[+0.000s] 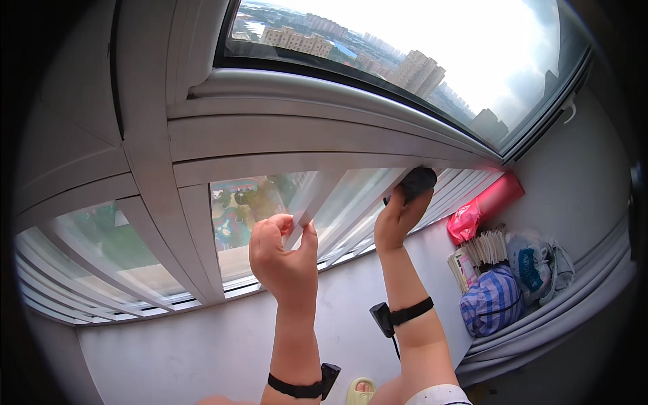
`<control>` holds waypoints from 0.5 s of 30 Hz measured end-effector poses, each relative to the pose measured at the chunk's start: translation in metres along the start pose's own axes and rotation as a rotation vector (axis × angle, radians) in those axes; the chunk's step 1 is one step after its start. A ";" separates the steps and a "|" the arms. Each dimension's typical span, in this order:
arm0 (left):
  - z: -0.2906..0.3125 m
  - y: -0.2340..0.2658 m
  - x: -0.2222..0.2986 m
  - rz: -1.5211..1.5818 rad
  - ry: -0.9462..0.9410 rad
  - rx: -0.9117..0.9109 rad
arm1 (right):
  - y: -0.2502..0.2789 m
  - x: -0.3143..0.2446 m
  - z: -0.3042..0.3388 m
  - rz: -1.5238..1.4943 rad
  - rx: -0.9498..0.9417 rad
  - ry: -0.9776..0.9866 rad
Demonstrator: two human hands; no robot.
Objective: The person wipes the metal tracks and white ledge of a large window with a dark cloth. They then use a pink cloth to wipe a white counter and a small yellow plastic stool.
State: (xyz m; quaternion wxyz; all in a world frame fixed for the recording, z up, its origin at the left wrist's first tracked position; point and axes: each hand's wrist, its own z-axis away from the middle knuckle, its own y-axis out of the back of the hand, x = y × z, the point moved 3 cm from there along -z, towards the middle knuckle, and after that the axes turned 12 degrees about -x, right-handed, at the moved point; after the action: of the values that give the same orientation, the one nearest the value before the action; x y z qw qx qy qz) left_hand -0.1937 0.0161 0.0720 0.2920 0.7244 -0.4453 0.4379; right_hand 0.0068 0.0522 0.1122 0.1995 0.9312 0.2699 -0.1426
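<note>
White railing bars cross the lower window panes in front of me. My left hand (283,260) is closed around one white bar (317,199), its thumb on one side and curled fingers on the other. Farther right and a little higher, my right hand (398,219) grips a dark grey cloth (420,181). The cloth lies against the upper end of the bars, just under the white horizontal frame (304,138). Part of the cloth is hidden by my fingers. Each forearm wears a black strap with a small dark device.
Above is a large window pane (432,40) with a black frame and a white handle (571,108). At right sit a red roll (501,192), a pink plastic bag (464,221), stacked books (487,247), a blue striped bag (491,300) and a grey curtain (540,337). A pale slipper (360,395) shows below.
</note>
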 end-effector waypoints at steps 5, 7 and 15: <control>-0.004 0.008 -0.010 -0.054 -0.080 -0.047 | -0.024 0.003 0.014 -0.268 -0.062 0.030; -0.001 0.001 -0.007 -0.066 -0.081 -0.078 | -0.015 0.012 0.007 -0.183 -0.001 0.027; -0.003 0.008 -0.018 -0.095 -0.032 -0.093 | -0.046 0.051 0.113 -0.047 0.025 -0.126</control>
State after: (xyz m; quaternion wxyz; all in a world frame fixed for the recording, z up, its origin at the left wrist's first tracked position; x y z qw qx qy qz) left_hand -0.2058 0.0217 0.0575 0.3388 0.7371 -0.4350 0.3908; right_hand 0.0046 0.0601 -0.0195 0.2009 0.9162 0.2769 -0.2089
